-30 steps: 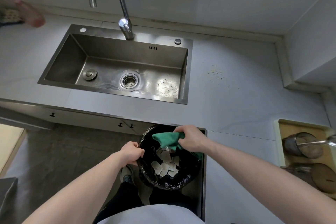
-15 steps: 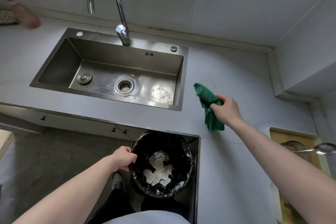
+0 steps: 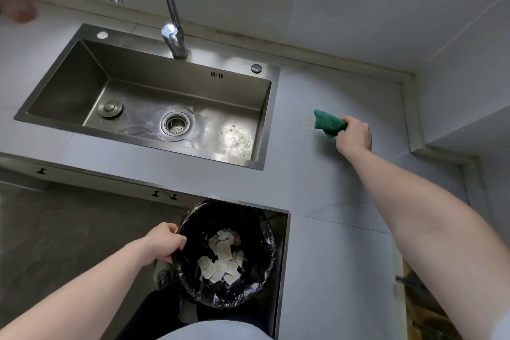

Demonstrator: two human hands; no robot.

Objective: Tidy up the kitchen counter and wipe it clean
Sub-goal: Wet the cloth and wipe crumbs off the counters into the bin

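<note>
Wiping is underway: the right hand clutches the green cloth on the desk at three o'clock of the sink, crumbs remaining. The left hand grips the bin rim.

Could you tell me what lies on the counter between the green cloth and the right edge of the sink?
In the head view, a few crumbs lie just left of the cloth; from there to the sink the counter is bare.

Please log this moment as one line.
right hand grips green cloth beside crumbs | left hand holds black-lined bin rim
</note>
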